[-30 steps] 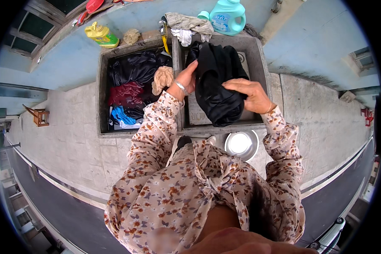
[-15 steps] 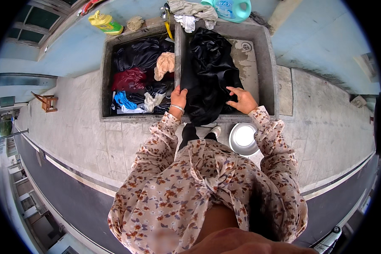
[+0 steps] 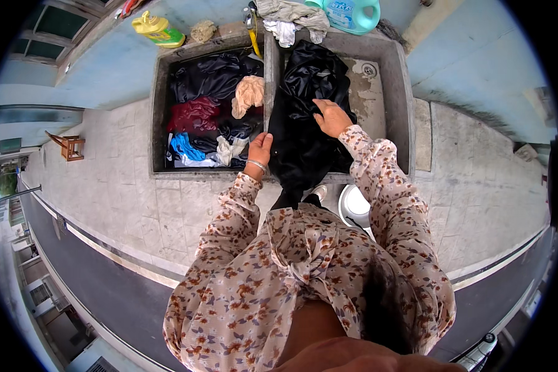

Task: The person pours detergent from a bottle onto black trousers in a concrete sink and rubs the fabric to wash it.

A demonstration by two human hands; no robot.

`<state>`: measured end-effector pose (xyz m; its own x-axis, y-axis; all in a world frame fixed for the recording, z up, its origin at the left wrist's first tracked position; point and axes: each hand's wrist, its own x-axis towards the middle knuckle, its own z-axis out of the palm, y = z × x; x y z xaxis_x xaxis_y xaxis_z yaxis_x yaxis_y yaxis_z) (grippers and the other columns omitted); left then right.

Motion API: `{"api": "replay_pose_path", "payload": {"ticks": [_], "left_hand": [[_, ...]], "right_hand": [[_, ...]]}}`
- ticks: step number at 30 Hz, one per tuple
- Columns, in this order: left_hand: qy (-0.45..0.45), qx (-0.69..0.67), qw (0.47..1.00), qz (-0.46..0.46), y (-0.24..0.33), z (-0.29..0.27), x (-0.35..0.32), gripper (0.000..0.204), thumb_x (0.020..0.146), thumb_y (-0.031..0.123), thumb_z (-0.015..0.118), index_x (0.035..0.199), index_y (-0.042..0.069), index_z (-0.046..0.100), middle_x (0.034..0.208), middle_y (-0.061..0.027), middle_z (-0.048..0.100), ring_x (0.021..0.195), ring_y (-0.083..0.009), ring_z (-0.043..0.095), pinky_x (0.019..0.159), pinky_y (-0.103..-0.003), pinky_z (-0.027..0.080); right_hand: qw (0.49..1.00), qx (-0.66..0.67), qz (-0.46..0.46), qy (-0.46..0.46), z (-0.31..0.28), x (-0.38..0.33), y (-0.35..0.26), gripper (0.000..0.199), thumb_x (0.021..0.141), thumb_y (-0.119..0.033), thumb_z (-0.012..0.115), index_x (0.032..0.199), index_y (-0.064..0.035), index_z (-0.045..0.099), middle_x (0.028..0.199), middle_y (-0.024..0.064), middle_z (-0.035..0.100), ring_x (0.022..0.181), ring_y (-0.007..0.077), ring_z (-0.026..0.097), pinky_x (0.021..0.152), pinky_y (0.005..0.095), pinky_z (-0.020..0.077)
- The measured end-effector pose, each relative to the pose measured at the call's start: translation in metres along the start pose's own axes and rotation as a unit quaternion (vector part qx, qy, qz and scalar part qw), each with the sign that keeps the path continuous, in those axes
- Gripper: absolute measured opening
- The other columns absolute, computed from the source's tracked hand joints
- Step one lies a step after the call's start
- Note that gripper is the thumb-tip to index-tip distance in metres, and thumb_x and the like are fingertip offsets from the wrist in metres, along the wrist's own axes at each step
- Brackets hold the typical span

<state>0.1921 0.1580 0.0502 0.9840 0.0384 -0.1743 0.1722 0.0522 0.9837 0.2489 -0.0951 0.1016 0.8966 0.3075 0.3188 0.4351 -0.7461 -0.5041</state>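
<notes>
A wet, shiny black garment [image 3: 304, 139] lies bunched in the right basin of a concrete sink [image 3: 405, 124], and its near end hangs over the front rim. At the divider, my left hand [image 3: 259, 152] pinches the garment's left edge between thumb and fingers. My right hand [image 3: 333, 118] is above the middle of the cloth, thumb and forefinger apart, its fingertips over the folds; whether they press on it I cannot tell. Dark water in the left basin holds a dark garment [image 3: 208, 77], a maroon cloth [image 3: 193, 116], a peach cloth [image 3: 248, 94] and a blue cloth [image 3: 185, 147].
Along the back ledge are a yellow bottle [image 3: 158, 30], a sponge-like lump [image 3: 203, 31], a tap with a yellow hose [image 3: 254, 42], a grey cloth [image 3: 294, 15] and a teal jug [image 3: 353, 15]. A metal basin [image 3: 355, 201] sits on the paving by my feet. A wooden stool [image 3: 72, 147] stands left.
My right hand has moved up and left, from the garment's right edge to over its middle. The left hand stays at the left edge. The whole view has shifted slightly.
</notes>
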Motion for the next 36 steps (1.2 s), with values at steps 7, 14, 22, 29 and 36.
{"api": "replay_pose_path", "payload": {"ticks": [7, 14, 22, 29, 36], "left_hand": [[-0.044, -0.013, 0.997, 0.068, 0.043, 0.016, -0.016, 0.019, 0.089, 0.003, 0.049, 0.106, -0.002, 0.057, 0.087, -0.0017, 0.063, 0.075, -0.0045, 0.055, 0.069, -0.018, 0.045], [-0.173, 0.384, 0.906, 0.052, 0.081, 0.028, -0.045, 0.013, 0.082, 0.014, 0.058, 0.093, 0.006, 0.061, 0.084, -0.0104, 0.062, 0.073, -0.02, 0.06, 0.07, -0.028, 0.047], [-0.227, 0.475, 0.841, 0.123, 0.083, 0.05, 0.008, 0.034, 0.086, 0.033, 0.053, 0.081, 0.002, 0.066, 0.076, -0.0202, 0.063, 0.077, -0.0381, 0.06, 0.071, -0.045, 0.047], [-0.318, 0.492, 0.803, 0.108, 0.054, 0.057, 0.021, 0.041, 0.087, 0.041, 0.053, 0.093, 0.001, 0.065, 0.081, -0.0179, 0.065, 0.072, -0.0319, 0.063, 0.068, -0.039, 0.049], [-0.363, 0.304, 0.879, -0.048, 0.033, 0.053, 0.003, 0.035, 0.076, 0.033, 0.072, 0.09, 0.002, 0.063, 0.075, -0.0085, 0.063, 0.071, -0.0153, 0.058, 0.062, -0.031, 0.047]], "right_hand": [[0.978, -0.146, 0.135, -0.066, -0.045, 0.011, 0.023, 0.028, 0.08, -0.031, 0.062, 0.087, -0.0041, 0.06, 0.088, 0.0161, 0.063, 0.09, 0.0309, 0.059, 0.076, 0.0408, 0.0486], [0.941, -0.055, 0.249, -0.223, -0.055, -0.088, 0.079, 0.037, 0.073, -0.028, 0.069, 0.098, -0.0023, 0.062, 0.084, 0.0153, 0.065, 0.079, 0.0313, 0.063, 0.072, 0.0373, 0.0481], [0.946, -0.061, 0.287, -0.138, -0.04, -0.008, 0.062, 0.029, 0.078, -0.028, 0.06, 0.089, -0.0015, 0.067, 0.089, 0.0172, 0.065, 0.083, 0.0311, 0.062, 0.077, 0.0375, 0.0486], [0.91, 0.135, 0.384, -0.072, -0.001, -0.025, 0.068, 0.03, 0.082, -0.025, 0.06, 0.097, 0.001, 0.057, 0.088, 0.016, 0.062, 0.07, 0.0269, 0.06, 0.059, 0.0357, 0.0481], [0.649, 0.6, 0.444, -0.146, -0.015, -0.017, 0.033, 0.023, 0.087, -0.017, 0.057, 0.107, -0.0072, 0.057, 0.076, -0.0028, 0.056, 0.048, 0.0048, 0.043, 0.034, 0.0218, 0.0258]]}}
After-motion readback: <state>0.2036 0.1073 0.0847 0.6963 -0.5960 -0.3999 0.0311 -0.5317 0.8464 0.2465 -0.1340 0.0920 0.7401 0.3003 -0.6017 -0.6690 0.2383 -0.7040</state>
